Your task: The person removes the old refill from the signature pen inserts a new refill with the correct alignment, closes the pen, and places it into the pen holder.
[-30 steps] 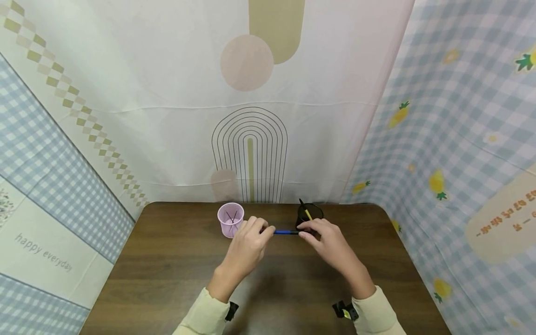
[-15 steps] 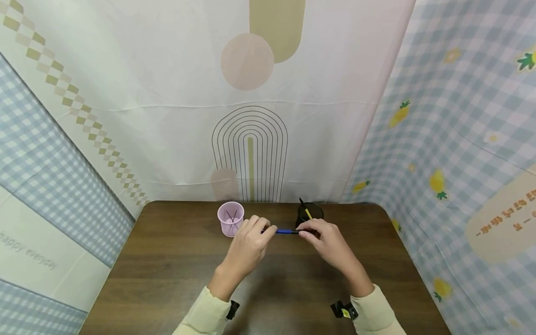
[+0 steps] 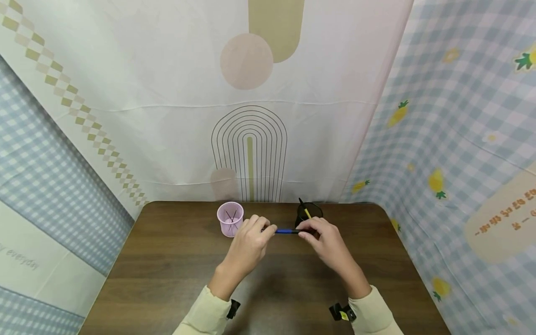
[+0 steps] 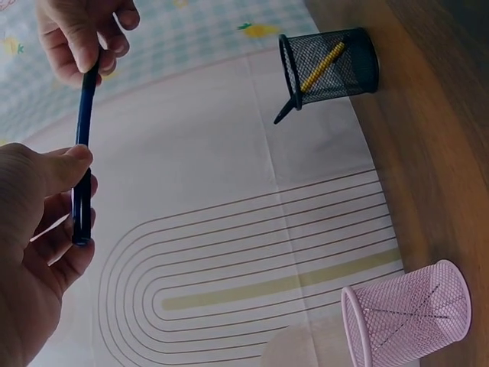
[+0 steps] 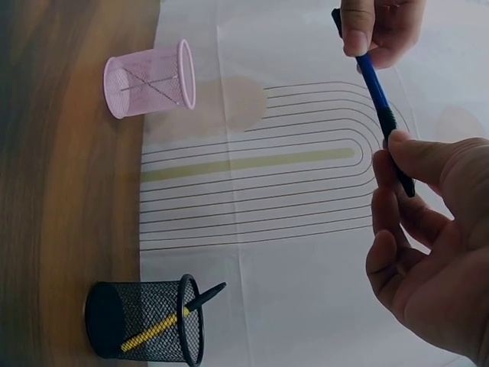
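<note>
A blue pen with black ends (image 3: 286, 231) is held level above the table between both hands. My left hand (image 3: 248, 242) pinches one end between thumb and fingers. At the other end, the black grip and tip, my right hand (image 3: 325, 242) pinches with thumb and fingertips, as the right wrist view shows along the pen (image 5: 373, 82). Behind the right hand stands a black mesh pen cup (image 3: 316, 211) with a yellow and black pen (image 3: 307, 213) leaning in it. A pink mesh pen cup (image 3: 229, 228) stands just behind the left hand; thin dark crossed lines show inside it.
Both cups stand near the back edge of the brown wooden table (image 3: 167, 260). A pale patterned cloth (image 3: 176, 153) hangs right behind that edge. On the right hangs a blue checked cloth (image 3: 418, 139) with pineapples.
Both hands keep their hold on the blue pen and barely move. My right forearm has shifted very slightly left. The checked cloth at the far left has shifted.
</note>
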Demonstrator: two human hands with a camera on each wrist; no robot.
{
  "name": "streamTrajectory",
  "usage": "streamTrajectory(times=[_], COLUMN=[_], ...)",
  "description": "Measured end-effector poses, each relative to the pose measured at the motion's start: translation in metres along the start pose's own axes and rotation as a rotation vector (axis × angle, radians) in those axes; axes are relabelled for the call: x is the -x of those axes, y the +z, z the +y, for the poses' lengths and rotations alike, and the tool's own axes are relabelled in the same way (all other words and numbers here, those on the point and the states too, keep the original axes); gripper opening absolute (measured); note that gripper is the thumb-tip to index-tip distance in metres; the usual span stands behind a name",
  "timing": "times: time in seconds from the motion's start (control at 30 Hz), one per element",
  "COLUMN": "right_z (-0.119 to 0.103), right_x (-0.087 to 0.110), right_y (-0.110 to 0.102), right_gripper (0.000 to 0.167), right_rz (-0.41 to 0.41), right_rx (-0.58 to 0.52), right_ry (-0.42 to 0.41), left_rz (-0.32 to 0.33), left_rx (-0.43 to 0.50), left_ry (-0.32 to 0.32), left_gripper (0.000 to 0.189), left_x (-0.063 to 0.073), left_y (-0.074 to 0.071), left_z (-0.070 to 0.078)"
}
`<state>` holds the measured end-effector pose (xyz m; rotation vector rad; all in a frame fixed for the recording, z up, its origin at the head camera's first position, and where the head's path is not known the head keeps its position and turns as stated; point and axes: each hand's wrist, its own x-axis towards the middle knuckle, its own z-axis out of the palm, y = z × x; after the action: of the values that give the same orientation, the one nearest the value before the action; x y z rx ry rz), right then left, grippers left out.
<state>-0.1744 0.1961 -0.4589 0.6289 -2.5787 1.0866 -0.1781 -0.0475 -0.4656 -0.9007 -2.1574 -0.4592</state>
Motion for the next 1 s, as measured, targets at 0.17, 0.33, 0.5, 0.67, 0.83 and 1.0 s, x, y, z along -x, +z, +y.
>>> streamTrajectory(times=[0.17,0.33,0.5,0.67,0.83,1.0], right_z=[0.0007,0.0043,0.0055,0.0075,0.0078,0.007], right_x=[0.0,0.0021,0.0032,0.0034,0.0046,0.0054], right_y=[0.0025,0.0058,0.0074,0.0092,0.0094,0.0065], right_gripper=[0.017,0.023,0.027,0.032,0.033,0.034], right_rz=[0.036,0.06,0.099,0.115,0.096,0.061], right_rx=[0.032,0.06,0.037,-0.006,-0.032,-0.03], right_ry=[-0.045,-0.098,-0.147,-0.139,-0.094,-0.065], left_rz=[-0.028,-0.045,-0.025,-0.023,-0.023,-0.016], left_rx=[0.017,0.025,0.042,0.061,0.064,0.064], left_ry=[-0.029,-0.051,-0.05,-0.059,-0.064,-0.065], left_gripper=[0.008,0.006,0.009,0.009,0.011,0.012], left_x=[-0.0023,-0.002,-0.0013,-0.0018,-0.0008,0.0006], left_y=[-0.0019,-0.0016,-0.0011,-0.001,-0.0009,-0.0005], left_z=[0.0007,0.0011,0.0015,0.0016,0.0019,0.002])
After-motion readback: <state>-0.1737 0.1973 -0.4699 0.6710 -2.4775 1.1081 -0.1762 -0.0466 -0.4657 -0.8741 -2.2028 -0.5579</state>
